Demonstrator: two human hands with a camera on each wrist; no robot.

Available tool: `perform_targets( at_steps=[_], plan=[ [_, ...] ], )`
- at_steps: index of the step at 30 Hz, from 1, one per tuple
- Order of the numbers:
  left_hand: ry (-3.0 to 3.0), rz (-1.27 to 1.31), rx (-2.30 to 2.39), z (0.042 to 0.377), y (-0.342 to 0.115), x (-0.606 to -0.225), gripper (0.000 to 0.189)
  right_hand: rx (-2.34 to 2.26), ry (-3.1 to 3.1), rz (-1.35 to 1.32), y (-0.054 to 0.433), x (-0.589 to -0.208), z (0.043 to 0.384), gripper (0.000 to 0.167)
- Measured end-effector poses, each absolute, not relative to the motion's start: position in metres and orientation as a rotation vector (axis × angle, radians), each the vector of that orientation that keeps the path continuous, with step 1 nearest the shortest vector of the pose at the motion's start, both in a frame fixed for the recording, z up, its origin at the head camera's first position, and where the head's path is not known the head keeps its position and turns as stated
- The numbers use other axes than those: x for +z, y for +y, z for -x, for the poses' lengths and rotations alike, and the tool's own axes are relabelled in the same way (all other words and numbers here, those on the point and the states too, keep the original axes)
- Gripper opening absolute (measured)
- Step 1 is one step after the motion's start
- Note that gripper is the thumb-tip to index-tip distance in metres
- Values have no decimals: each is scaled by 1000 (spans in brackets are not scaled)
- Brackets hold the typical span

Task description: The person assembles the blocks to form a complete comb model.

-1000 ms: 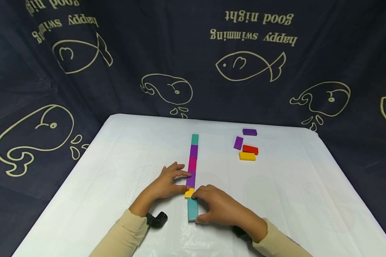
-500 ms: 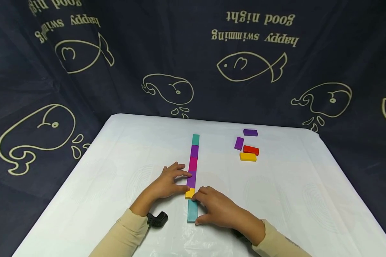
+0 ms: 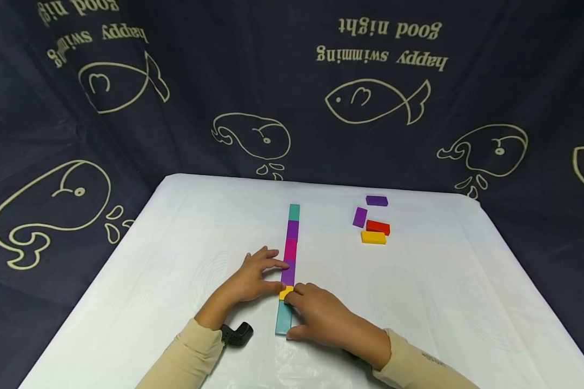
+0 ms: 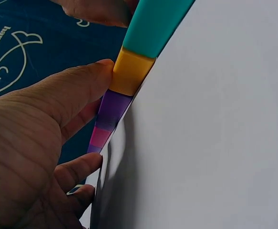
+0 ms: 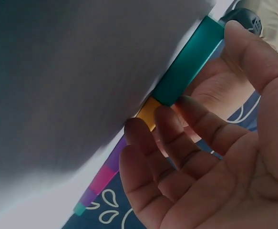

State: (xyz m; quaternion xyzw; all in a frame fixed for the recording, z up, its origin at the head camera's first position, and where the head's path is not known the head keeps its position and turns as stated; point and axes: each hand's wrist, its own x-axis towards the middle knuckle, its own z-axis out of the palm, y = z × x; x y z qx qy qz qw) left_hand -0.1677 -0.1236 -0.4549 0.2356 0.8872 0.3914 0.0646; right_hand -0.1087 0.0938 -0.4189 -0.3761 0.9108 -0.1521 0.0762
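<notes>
Six blocks (image 3: 290, 252) form a row on the white table (image 3: 185, 227). Nearest us, the right hand (image 3: 321, 313) pinches the near teal block (image 3: 283, 319), which meets the yellow block (image 4: 130, 74). The left hand (image 3: 253, 275), fingers spread, touches yellow with its thumb. Beyond, we see purple, pink, purple, teal; far right, four loose blocks (image 3: 377, 227).

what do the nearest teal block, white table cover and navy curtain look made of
Nearest teal block: painted wood or plastic, unclear which; smooth, soft sheen. White table cover: likely plastic or coated cloth, slightly glossy; creases and glare show. Navy curtain: probably fabric, matte, softly folded.
</notes>
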Motion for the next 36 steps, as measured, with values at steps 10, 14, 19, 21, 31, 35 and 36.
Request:
perform_targets(
  at_steps=[10, 14, 19, 21, 31, 35, 36],
  plan=[
    [2681, -703, 1162, 167, -124, -455, 40, -406, 2729, 1101, 91, -418, 109, 53],
    [2680, -695, 1152, 167, -124, -454, 40, -401, 2728, 1101, 91, -417, 109, 53],
    [2681, -697, 1146, 166, -124, -452, 40, -393, 2733, 1119, 91, -417, 109, 53],
    [2681, -701, 1143, 166, -124, -452, 41, -385, 2737, 1136, 91, -418, 109, 53],
    [2689, -710, 1144, 167, -124, -453, 40, -394, 2745, 1166, 94, -419, 110, 54],
    [2689, -722, 1150, 167, -124, -454, 39, -406, 2737, 1137, 95, -421, 110, 55],
    [2691, -722, 1151, 167, -124, -454, 39, -414, 2731, 1133, 95, -422, 110, 55]
  ],
)
